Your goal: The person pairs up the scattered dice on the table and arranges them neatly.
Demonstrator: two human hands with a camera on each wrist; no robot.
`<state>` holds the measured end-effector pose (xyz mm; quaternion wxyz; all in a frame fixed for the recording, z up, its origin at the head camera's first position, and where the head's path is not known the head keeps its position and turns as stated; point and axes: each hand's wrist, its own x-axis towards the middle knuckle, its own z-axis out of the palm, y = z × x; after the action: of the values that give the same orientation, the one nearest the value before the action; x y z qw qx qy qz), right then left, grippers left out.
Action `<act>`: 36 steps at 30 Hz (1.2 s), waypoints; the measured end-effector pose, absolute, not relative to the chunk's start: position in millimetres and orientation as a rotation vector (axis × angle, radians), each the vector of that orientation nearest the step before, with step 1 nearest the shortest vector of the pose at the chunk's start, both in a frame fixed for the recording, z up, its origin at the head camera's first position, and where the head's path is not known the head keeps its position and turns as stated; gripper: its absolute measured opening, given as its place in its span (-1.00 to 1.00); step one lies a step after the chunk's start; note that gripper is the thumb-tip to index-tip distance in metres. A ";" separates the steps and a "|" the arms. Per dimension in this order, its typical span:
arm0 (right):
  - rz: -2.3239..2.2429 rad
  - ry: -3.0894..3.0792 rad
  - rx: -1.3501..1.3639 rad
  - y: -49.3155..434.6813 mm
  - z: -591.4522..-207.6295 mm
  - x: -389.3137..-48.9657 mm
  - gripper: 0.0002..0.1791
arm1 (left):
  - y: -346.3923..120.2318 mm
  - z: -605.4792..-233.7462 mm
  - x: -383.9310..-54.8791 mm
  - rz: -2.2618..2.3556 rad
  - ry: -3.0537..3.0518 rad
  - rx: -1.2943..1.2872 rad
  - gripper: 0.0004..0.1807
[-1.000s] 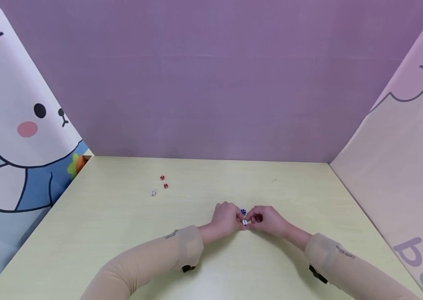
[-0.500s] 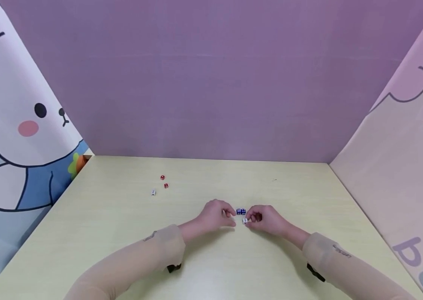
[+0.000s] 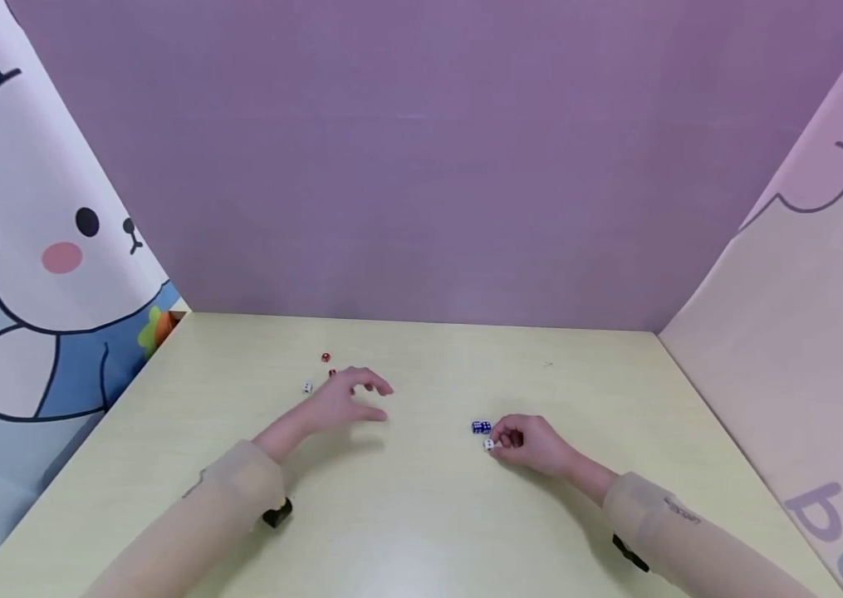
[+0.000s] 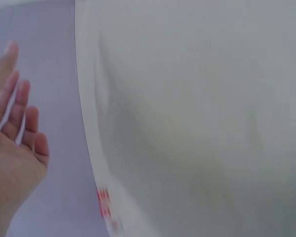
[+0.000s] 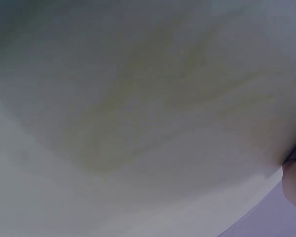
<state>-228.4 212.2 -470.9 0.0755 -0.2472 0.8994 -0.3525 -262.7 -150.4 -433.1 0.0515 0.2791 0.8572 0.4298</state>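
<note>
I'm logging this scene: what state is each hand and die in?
Left hand: empty, thumb and fingers apart
Right hand: pinching the nearer white die
Nearer white die: held at the fingertips
Blue dice: two, side by side
Farther white die: unheld, on the table
Farther red die: unheld, on the table
Nearer red die: partly hidden by the left hand

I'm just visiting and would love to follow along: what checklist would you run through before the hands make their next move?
1. Left hand free to pick something up: ok, it holds nothing.
2. Right hand on the nearer white die: ok, it pinches it.
3. Firmness of that grip: cannot tell.
4. Blue dice side by side: ok.
5. Farther red die in plain sight: ok.
6. Nearer red die fully visible in the head view: not ok, the left hand partly covers it.
</note>
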 end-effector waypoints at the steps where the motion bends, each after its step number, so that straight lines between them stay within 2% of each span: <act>1: -1.059 2.698 -0.739 212.3 -471.4 -228.3 -0.85 | -161.1 -432.7 -266.1 1.302 2.624 0.846 -0.59; 8: -1.070 2.695 -0.736 212.9 -472.5 -228.1 -0.85 | -224.8 -434.2 -285.8 1.229 2.737 0.671 -0.60; 16: -1.078 2.699 -0.747 213.6 -473.7 -228.1 -0.85 | -261.7 -446.3 -300.8 1.112 2.786 0.560 -0.61; 21: -1.078 2.698 -0.760 212.3 -473.2 -229.0 -0.85 | -270.5 -452.6 -308.3 1.088 2.791 0.537 -0.62; 28: -1.065 2.693 -0.763 209.9 -471.5 -228.2 -0.85 | -273.2 -460.4 -311.6 1.000 2.809 0.556 -0.80; 36: -1.074 2.702 -0.783 210.9 -468.7 -226.2 -0.86 | -265.3 -459.6 -308.6 1.037 2.768 0.578 -0.80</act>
<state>-226.2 210.9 -468.7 0.0651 -0.2593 0.8954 -0.3559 -308.6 -265.3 -459.6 0.0649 0.1916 0.9171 0.3434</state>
